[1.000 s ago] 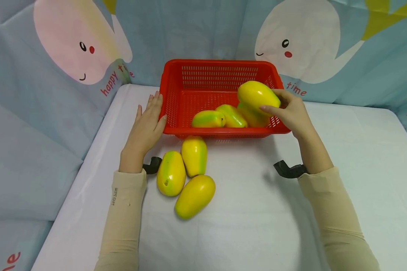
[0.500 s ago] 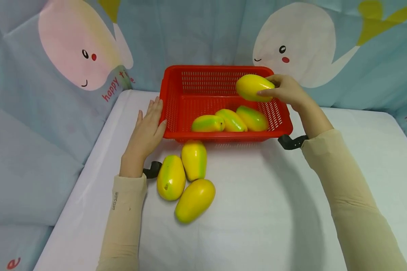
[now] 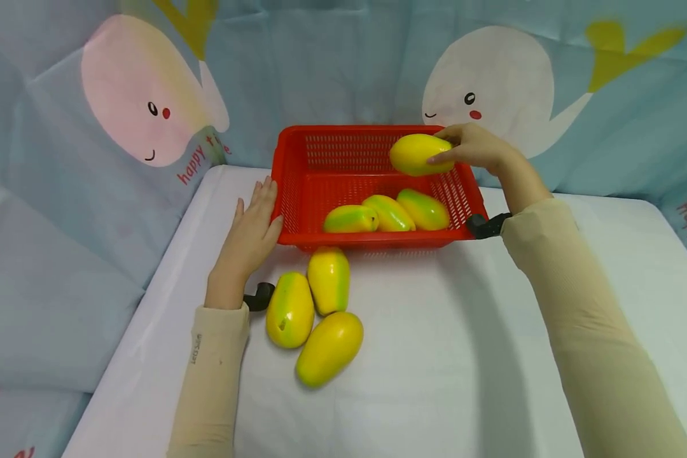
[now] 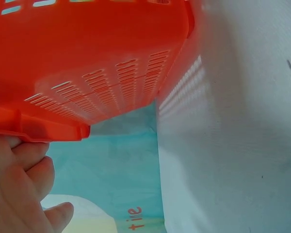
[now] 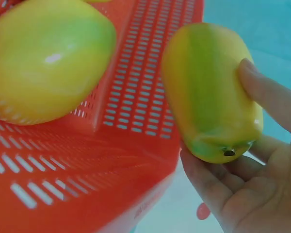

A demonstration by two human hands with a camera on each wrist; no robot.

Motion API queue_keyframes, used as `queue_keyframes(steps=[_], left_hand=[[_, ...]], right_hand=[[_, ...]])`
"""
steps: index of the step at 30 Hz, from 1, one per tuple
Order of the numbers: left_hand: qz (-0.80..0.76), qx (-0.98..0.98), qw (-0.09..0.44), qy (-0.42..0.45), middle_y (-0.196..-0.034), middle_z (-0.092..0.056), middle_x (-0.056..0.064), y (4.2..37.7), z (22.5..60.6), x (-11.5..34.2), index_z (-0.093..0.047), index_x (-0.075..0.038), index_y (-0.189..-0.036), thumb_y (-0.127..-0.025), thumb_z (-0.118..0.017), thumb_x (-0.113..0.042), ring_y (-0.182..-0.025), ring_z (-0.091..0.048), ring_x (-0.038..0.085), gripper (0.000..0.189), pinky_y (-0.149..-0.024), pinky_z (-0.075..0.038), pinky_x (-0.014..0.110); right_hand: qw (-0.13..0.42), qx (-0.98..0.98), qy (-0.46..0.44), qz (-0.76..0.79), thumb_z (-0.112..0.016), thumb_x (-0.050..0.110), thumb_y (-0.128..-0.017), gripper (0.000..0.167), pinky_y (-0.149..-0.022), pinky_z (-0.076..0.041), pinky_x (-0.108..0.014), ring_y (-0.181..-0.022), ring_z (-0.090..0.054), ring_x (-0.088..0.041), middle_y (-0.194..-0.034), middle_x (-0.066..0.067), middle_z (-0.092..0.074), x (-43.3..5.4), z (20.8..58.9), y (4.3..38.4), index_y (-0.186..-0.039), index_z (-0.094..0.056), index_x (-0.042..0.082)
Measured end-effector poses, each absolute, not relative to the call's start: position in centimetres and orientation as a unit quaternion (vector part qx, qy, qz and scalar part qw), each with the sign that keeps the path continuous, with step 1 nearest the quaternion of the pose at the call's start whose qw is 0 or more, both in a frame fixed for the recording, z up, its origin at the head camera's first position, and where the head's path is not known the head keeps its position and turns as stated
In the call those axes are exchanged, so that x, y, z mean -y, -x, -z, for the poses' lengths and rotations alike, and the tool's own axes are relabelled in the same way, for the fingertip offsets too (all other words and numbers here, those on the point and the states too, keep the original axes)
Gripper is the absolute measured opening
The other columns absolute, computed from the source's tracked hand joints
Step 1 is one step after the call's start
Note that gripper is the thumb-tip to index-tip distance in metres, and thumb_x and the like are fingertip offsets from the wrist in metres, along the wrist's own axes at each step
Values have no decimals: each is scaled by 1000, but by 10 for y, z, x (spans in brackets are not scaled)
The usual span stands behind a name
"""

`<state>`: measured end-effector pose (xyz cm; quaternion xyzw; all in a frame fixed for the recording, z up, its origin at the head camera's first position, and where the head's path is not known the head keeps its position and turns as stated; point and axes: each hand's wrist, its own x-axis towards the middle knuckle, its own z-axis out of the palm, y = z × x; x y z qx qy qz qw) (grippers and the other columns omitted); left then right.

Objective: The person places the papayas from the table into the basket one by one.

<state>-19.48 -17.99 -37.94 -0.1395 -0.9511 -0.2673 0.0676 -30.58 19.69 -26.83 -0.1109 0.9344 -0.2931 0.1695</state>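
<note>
Inside the red basket (image 3: 378, 240), passing room lies at ten o'clock; three fruits (image 3: 388, 214) block six (a held fruit (image 3: 415, 154) obstructs two).

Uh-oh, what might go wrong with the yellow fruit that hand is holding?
The right hand holds the fruit up by the basket, so it might slip and fall. If lowered quickly, it might bump the three fruits lying inside. The left hand touches the basket, so a push might slide it.
</note>
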Motion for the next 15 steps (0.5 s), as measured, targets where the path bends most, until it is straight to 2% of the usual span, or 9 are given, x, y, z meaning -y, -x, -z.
queue_keyframes(steps=[8, 15], left_hand=[[270, 949, 68, 148, -157, -10, 7, 195, 384, 177, -13, -6, -151, -97, -35, -26, -144, -3, 21, 62, -112, 0, 54], [274, 947, 74, 149, -157, -11, 7, 196, 385, 175, -14, -6, -151, -97, -36, -26, -144, -5, 22, 61, -112, 1, 53]], right_hand=[[191, -939, 103, 268, -63, 31, -89, 63, -102, -35, -49, -118, -39, -34, -134, -20, -45, -192, 283, 323, -139, -43, 0], [225, -941, 97, 233, -63, 30, -89, 64, -103, -34, -51, -122, -35, -35, -138, -20, -41, -186, 293, 330, -141, -40, 1]])
